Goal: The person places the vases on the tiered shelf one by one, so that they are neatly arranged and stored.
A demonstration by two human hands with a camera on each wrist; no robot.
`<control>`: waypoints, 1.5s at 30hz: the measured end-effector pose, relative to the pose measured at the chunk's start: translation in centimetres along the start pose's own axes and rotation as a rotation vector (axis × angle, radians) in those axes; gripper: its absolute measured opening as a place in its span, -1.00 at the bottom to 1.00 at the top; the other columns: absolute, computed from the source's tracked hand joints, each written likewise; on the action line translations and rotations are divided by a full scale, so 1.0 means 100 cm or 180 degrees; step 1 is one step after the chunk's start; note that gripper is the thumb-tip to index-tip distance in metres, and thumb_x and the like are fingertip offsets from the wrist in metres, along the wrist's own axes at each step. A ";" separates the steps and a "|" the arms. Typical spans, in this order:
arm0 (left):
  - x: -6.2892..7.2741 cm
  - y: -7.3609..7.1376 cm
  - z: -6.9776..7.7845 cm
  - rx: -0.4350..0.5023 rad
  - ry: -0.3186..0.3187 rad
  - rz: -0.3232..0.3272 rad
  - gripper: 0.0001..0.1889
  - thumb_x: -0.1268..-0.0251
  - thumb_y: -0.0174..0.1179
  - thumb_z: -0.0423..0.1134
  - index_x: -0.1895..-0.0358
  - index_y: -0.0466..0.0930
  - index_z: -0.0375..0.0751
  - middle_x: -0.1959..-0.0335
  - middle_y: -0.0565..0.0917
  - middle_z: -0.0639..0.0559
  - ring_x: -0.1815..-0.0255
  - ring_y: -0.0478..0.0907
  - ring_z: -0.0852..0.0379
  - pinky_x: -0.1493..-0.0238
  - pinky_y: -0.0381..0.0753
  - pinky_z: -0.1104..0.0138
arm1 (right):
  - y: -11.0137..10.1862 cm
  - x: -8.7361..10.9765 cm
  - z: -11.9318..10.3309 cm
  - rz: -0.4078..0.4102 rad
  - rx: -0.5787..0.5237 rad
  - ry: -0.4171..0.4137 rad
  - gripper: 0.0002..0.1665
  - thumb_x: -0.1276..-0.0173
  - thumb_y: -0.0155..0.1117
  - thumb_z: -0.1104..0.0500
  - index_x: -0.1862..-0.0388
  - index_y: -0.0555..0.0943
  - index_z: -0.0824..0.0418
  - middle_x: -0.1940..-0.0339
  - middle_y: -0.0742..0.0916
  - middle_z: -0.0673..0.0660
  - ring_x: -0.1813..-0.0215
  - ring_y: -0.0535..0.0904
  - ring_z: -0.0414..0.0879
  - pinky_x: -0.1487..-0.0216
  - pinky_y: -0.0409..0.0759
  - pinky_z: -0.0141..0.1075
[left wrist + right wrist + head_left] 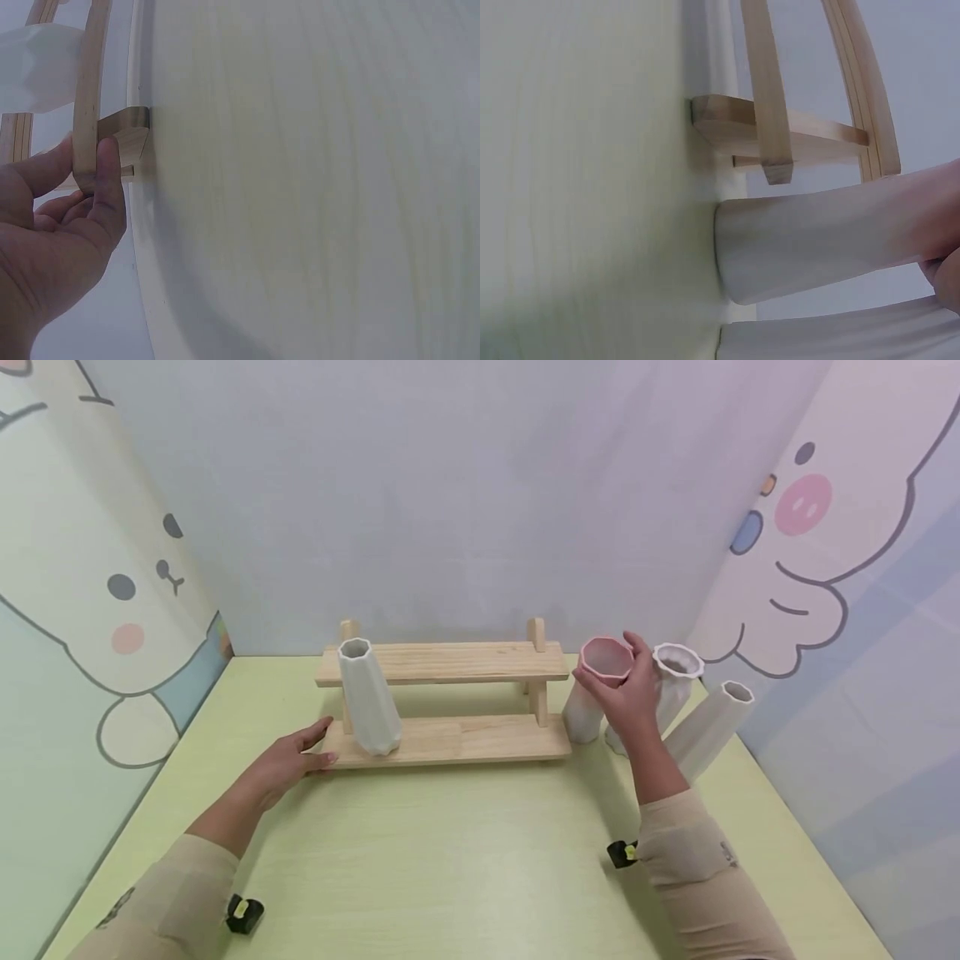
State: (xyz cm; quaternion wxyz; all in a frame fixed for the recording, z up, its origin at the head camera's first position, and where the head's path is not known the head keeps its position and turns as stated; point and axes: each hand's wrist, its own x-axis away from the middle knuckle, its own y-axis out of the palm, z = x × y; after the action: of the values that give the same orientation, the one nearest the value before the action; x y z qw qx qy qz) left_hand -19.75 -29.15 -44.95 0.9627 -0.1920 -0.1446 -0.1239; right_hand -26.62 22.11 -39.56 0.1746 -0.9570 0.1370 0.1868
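Note:
A two-tier wooden shelf stands on the table, with a white faceted vase upright on the left of its lower board. My left hand pinches the left end of that lower board, thumb on one face and fingers on the other. Right of the shelf, my right hand grips the upper part of a pink-to-white vase near its rim. In the right wrist view this vase has its base on the tabletop, close beside the shelf end; only part of the hand shows.
Behind my right hand stands a white vase with a wavy rim, partly hidden. Farther right is a slim white vase. The pale green tabletop reaches back to a cloth wall with cartoon figures at both sides.

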 end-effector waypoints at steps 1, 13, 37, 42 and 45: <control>0.000 0.000 0.000 -0.0003 -0.0011 0.0003 -0.08 -0.43 0.24 -0.17 -0.63 -0.21 -0.12 -0.61 -0.20 -0.29 -0.52 0.08 -0.27 -0.43 0.19 -0.09 | 0.001 0.001 0.002 -0.0033 -0.0087 0.0072 0.17 -0.04 0.66 0.01 -0.55 0.18 0.01 -0.34 0.45 0.18 -0.22 0.43 0.01 -0.08 0.53 -0.26; 0.001 0.002 0.002 0.0008 -0.0043 0.0012 -0.10 -0.45 0.22 -0.20 -0.63 -0.22 -0.13 -0.61 -0.21 -0.28 -0.53 0.06 -0.27 -0.44 0.18 -0.09 | 0.008 0.004 0.009 -0.0100 -0.0550 0.0197 0.04 -0.05 0.65 0.11 -0.43 0.26 0.18 -0.23 0.49 0.18 -0.19 0.43 -0.03 -0.07 0.55 -0.33; 0.002 0.002 0.004 -0.0002 -0.0095 0.0034 -0.08 -0.43 0.25 -0.18 -0.64 -0.22 -0.11 -0.62 -0.21 -0.27 -0.52 0.07 -0.27 -0.44 0.17 -0.10 | 0.000 -0.001 -0.016 0.0168 -0.0578 -0.0147 0.00 -0.05 0.65 0.14 -0.43 0.31 0.09 -0.22 0.53 0.11 -0.16 0.46 -0.06 -0.09 0.53 -0.32; 0.003 0.002 0.003 0.0017 -0.0061 0.0020 -0.08 -0.43 0.24 -0.20 -0.63 -0.21 -0.12 -0.62 -0.21 -0.27 -0.52 0.07 -0.26 -0.43 0.19 -0.08 | -0.006 -0.002 -0.024 0.0134 -0.0722 -0.0162 -0.02 -0.07 0.63 0.14 -0.42 0.30 0.07 -0.21 0.52 0.11 -0.16 0.45 -0.03 -0.07 0.55 -0.33; 0.003 0.001 0.003 0.0007 -0.0030 0.0006 -0.09 -0.44 0.24 -0.19 -0.63 -0.22 -0.14 -0.61 -0.21 -0.28 -0.52 0.08 -0.26 -0.42 0.23 -0.07 | -0.008 -0.002 -0.030 0.0118 -0.0699 -0.0143 -0.03 -0.06 0.64 0.12 -0.41 0.32 0.04 -0.20 0.52 0.09 -0.16 0.46 -0.04 -0.06 0.56 -0.33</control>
State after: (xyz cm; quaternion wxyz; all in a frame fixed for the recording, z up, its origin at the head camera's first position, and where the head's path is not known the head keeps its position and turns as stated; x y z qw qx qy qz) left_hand -19.49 -29.00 -44.65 0.9624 -0.1917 -0.1491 -0.1219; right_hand -25.65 21.71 -36.66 0.0683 -0.9632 0.1294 0.2253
